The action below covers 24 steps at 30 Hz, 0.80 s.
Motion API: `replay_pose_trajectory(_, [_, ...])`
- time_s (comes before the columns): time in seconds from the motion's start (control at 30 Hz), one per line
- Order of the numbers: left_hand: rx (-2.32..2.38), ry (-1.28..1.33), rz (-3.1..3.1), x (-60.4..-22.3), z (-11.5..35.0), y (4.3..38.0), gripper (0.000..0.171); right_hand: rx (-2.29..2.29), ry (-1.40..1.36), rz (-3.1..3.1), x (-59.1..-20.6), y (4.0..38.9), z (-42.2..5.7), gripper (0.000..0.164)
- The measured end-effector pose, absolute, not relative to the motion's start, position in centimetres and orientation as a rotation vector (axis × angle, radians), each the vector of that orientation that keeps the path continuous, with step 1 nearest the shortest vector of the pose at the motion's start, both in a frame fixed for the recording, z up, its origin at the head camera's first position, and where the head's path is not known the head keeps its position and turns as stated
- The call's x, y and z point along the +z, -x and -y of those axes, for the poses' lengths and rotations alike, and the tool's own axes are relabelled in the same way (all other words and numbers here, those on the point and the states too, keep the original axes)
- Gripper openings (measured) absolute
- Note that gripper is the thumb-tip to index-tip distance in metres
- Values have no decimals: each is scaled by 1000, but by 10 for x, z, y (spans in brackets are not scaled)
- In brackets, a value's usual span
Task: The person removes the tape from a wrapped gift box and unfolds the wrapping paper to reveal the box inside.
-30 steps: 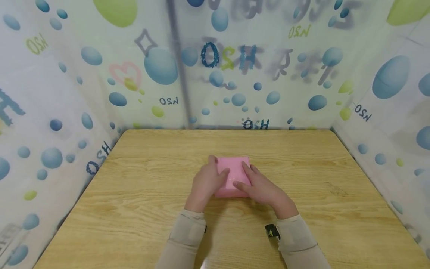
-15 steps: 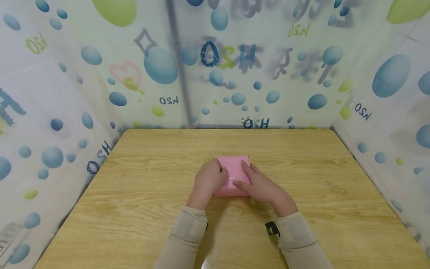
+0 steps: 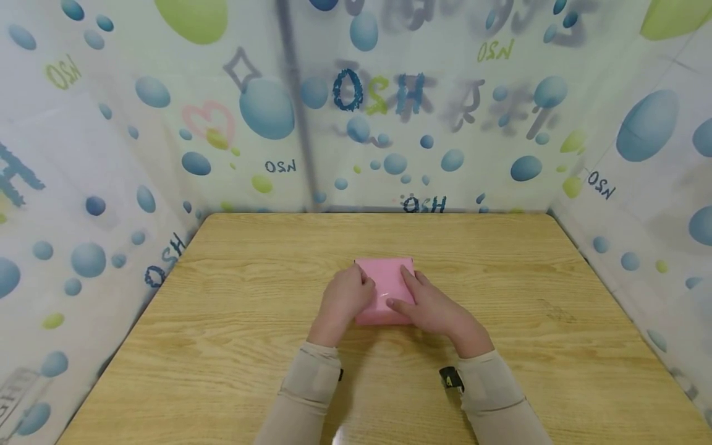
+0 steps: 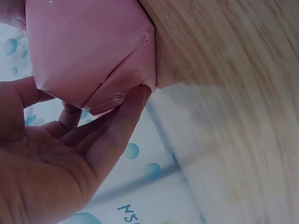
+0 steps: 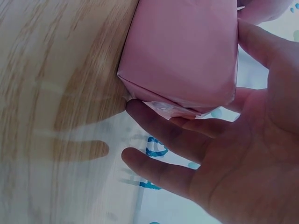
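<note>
A small box wrapped in glossy pink paper (image 3: 392, 278) sits on the table between both hands. My left hand (image 3: 343, 301) holds its left end, thumb at the upper edge and fingertips against a folded paper flap (image 4: 122, 80) with clear tape on it, as the left wrist view shows. Across from it, my right hand (image 3: 440, 311) rests on the right side, with thumb and forefinger stretched over the top. In the right wrist view, other fingers lie straight along the taped end of the box (image 5: 182, 46), and the lowest finger stands apart from the paper.
The wooden table (image 3: 233, 321) has rounded far corners. Printed curtains (image 3: 456, 123) with blue and green drops close in the back and both sides. A black wrist-camera mount (image 3: 451, 378) sticks out from the right sleeve.
My left hand has shifted: its forefinger drew back from the far left corner and its thumb moved in to the edge. The right hand and the box stay in place.
</note>
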<state>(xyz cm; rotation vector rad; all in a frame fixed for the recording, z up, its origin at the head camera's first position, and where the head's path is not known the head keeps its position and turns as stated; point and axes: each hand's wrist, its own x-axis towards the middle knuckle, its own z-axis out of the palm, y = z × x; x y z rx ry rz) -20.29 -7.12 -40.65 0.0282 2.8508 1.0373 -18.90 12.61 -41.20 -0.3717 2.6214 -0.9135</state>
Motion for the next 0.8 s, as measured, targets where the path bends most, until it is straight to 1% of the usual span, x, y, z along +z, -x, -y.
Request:
replay_pose_trajectory(0.4, [1111,-32,-2826,-408,79,204,29,-923,382,-2620,-412,189,-126,88])
replay_pose_trajectory(0.8, [1134,46,-2807,-406,84,200,16,-920,356,-2611,-412,189,-126,88])
